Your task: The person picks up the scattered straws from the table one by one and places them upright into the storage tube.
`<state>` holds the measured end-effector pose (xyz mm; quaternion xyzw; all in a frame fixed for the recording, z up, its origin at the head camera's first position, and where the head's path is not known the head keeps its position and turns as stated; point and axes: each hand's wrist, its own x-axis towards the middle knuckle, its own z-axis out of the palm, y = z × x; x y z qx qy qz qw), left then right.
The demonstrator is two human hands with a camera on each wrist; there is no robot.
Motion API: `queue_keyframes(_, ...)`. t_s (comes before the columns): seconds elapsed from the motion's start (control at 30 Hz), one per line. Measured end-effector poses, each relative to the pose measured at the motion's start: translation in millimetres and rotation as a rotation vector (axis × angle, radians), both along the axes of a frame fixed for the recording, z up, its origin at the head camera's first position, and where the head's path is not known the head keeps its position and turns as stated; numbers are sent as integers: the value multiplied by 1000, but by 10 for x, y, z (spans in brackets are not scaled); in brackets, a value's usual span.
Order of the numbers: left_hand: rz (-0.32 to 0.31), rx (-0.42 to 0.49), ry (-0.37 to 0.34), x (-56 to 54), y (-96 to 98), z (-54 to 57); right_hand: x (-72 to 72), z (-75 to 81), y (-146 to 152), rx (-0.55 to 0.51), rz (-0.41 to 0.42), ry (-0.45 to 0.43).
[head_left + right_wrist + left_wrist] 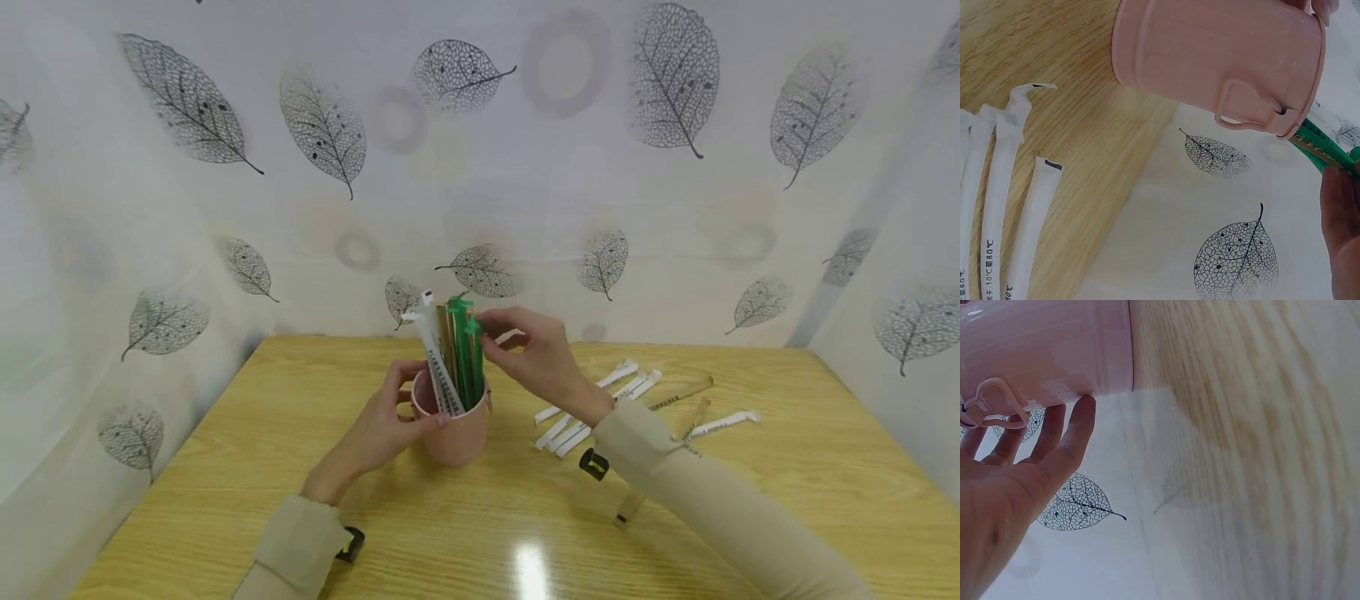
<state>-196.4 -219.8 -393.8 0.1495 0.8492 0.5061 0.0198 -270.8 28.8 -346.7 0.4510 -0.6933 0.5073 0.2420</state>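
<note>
A pink metal bucket [457,442] stands upright on the table, with small loop handles [1244,103] on its sides. My left hand [378,425] grips it at the left, thumb at the front rim and fingers round the far side. Inside the bucket lean white paper-wrapped straws [441,358], a few brown-wrapped ones and several green-wrapped straws [462,358]. At the right of the bunch, my right hand [536,350] pinches a green-wrapped straw near its top between thumb and fingers. The lower ends of the straws are hidden by the bucket wall.
On the wooden table [225,467], several white-wrapped straws [570,433] lie right of the bucket, partly behind my right forearm. Brown-wrapped straws [684,392] lie farther right, and another brown one [628,510] nearer the front. A leaf-patterned curtain [510,167] hangs behind the table.
</note>
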Motion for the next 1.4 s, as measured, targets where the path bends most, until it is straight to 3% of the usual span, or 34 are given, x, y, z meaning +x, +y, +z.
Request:
queue_keyframes(0.27,1,6,-4,8,-6,4,-3,-8,62,23,-11,-7)
queue_keyframes(0.43,0,10,4,16,-6,-1,-10,10,302,131,-47,-28)
queue_keyframes(0.53,-3,2,12,17,-5,0,-26,4,553,301,-55,-28)
queue_keyframes(0.73,-2,-11,23,13,-13,4,-5,-131,1097,819,-59,-15)
queue_keyframes(0.87,-2,-14,25,11,-16,4,53,-309,1361,995,-82,-1)
queue_keyframes(1.07,-7,-10,29,14,-6,-2,102,-513,1576,1016,-96,28)
queue_keyframes(1.4,-3,-2,20,21,4,6,148,-577,1590,1055,-48,31)
